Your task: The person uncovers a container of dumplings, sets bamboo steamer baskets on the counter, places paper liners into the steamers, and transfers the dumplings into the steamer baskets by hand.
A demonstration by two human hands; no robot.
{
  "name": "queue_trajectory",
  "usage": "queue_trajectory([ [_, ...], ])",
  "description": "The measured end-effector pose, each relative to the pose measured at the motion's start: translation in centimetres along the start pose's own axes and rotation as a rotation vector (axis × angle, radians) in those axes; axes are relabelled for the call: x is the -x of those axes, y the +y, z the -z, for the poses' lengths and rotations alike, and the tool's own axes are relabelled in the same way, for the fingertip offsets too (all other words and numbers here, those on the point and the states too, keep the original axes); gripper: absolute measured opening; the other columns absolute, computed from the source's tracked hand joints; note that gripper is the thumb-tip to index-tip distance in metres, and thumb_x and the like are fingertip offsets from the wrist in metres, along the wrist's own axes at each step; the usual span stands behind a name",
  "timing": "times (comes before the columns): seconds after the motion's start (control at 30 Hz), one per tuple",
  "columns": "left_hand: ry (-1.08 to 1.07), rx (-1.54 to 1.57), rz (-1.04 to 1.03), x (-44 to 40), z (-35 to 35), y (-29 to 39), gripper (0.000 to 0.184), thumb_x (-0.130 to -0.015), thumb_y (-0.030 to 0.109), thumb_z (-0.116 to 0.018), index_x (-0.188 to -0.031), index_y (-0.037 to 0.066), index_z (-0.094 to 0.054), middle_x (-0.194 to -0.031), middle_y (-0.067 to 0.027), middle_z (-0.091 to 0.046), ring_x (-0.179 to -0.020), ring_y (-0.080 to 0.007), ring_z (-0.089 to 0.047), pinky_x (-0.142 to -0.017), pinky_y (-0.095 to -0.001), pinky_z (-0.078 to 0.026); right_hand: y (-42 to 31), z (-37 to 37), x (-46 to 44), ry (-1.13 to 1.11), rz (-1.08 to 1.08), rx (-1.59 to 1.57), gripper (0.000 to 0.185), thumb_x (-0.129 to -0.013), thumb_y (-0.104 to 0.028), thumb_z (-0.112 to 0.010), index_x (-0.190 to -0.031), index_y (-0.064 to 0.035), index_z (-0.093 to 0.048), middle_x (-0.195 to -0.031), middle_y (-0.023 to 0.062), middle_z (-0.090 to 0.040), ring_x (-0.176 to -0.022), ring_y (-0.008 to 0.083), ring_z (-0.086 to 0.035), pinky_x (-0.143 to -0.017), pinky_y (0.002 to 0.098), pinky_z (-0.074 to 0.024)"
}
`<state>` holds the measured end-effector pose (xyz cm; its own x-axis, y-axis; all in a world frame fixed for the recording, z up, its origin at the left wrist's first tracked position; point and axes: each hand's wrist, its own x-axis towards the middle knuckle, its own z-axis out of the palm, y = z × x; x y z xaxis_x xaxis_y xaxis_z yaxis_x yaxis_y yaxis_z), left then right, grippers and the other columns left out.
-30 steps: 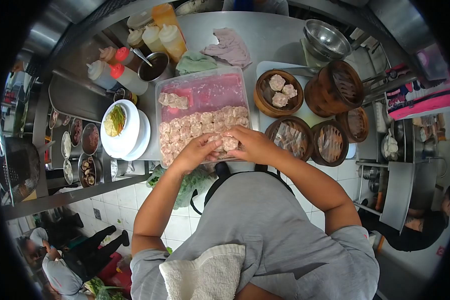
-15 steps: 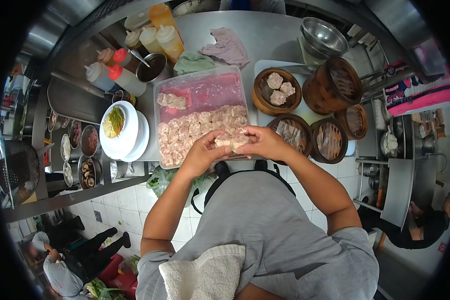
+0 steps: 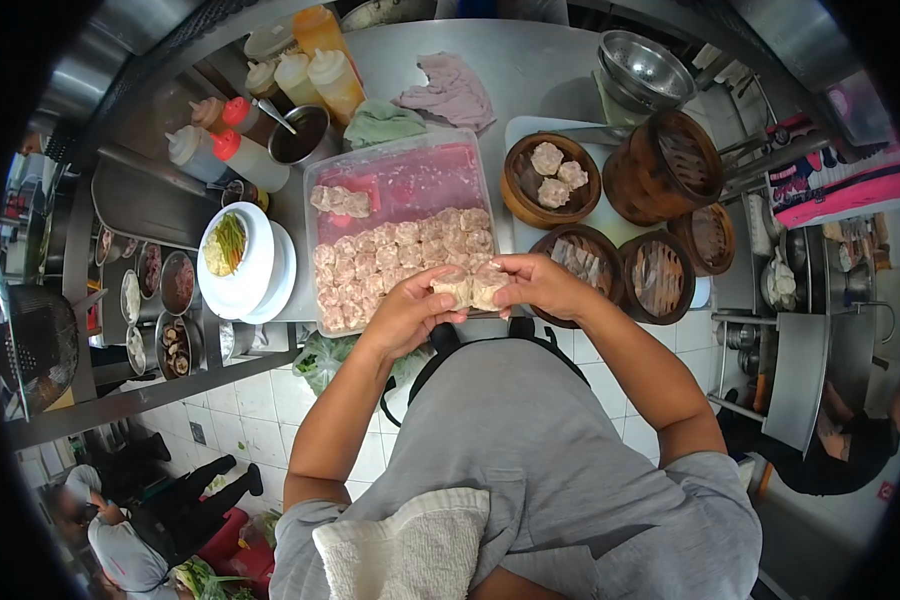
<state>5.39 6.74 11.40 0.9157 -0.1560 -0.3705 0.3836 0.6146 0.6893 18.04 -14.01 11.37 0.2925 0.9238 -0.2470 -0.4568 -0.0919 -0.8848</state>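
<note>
Between my two hands, at the near edge of the tray, are dumplings (image 3: 469, 290) that look like shumai, joined side by side. My left hand (image 3: 411, 310) grips their left end with thumb and fingers. At the right end, my right hand (image 3: 537, 283) pinches them the same way. Just beyond lies a clear plastic tray (image 3: 432, 168) with a pink bottom, its near half packed with rows of shumai (image 3: 395, 250). A small separate clump of shumai (image 3: 340, 201) sits at the tray's upper left.
A bamboo steamer (image 3: 526, 205) holding three shumai stands right of the tray, near lined steamers (image 3: 660, 280) and a stacked steamer (image 3: 638, 190). Stacked white plates (image 3: 260, 290), squeeze bottles (image 3: 255, 165) and a sauce pot (image 3: 305, 140) are leftward. Another person (image 3: 130, 545) is at lower left.
My hands have turned the dumplings slightly, so more of their sides shows between my fingers. My left hand has dropped a little. The tray and steamers stay in place.
</note>
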Motion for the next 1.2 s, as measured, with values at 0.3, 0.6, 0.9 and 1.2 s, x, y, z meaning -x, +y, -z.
queue_trajectory([
  [0.3,0.309,0.029,-0.167,-0.7,-0.8,-1.2,0.041,-0.087,0.001,-0.061,-0.124,0.001,-0.045,-0.116,-0.0124,-0.056,-0.103,-0.024,-0.062,-0.088,-0.0336,-0.054,-4.1,2.2,1.7,0.574,0.364,0.179,0.044,-0.082,-0.006,-0.071,-0.121,-0.0036,-0.052,-0.113,0.0053,-0.061,-0.103,0.0131,-0.059,-0.088,0.0287,-0.0488],
  [0.6,0.424,-0.483,-0.205,-0.2,-0.8,-2.5,0.047,-0.082,0.005,-0.069,-0.125,0.001,-0.051,-0.099,-0.0044,-0.06,-0.09,-0.0114,-0.058,-0.08,-0.0249,-0.047,-8.3,7.3,-1.0,0.857,0.254,0.947,0.049,-0.072,-0.027,-0.074,-0.111,-0.0029,-0.057,-0.103,0.0174,-0.063,-0.097,0.0329,-0.062,-0.082,0.0374,-0.0492],
  [0.9,0.481,-0.708,-0.409,1.6,-1.2,-2.6,0.044,-0.08,-0.003,-0.061,-0.123,0.002,-0.052,-0.124,-0.0042,-0.041,-0.113,-0.0129,-0.045,-0.084,-0.0249,-0.046,-6.2,6.7,-4.1,0.824,0.221,1.635,0.035,-0.074,-0.018,-0.066,-0.103,-0.0037,-0.055,-0.104,0.0149,-0.054,-0.097,0.0334,-0.059,-0.08,0.045,-0.0485],
  [1.2,0.481,-0.666,-0.49,2.1,-1.6,-2.5,0.047,-0.079,-0.005,-0.061,-0.124,0.005,-0.054,-0.121,-0.006,-0.041,-0.11,-0.0144,-0.046,-0.084,-0.0253,-0.046,-5.9,5.3,-2.3,0.9,0.464,1.668,0.042,-0.074,-0.022,-0.073,-0.111,-0.0079,-0.06,-0.11,0.0124,-0.056,-0.087,0.0315,-0.061,-0.079,0.0418,-0.0501],
])
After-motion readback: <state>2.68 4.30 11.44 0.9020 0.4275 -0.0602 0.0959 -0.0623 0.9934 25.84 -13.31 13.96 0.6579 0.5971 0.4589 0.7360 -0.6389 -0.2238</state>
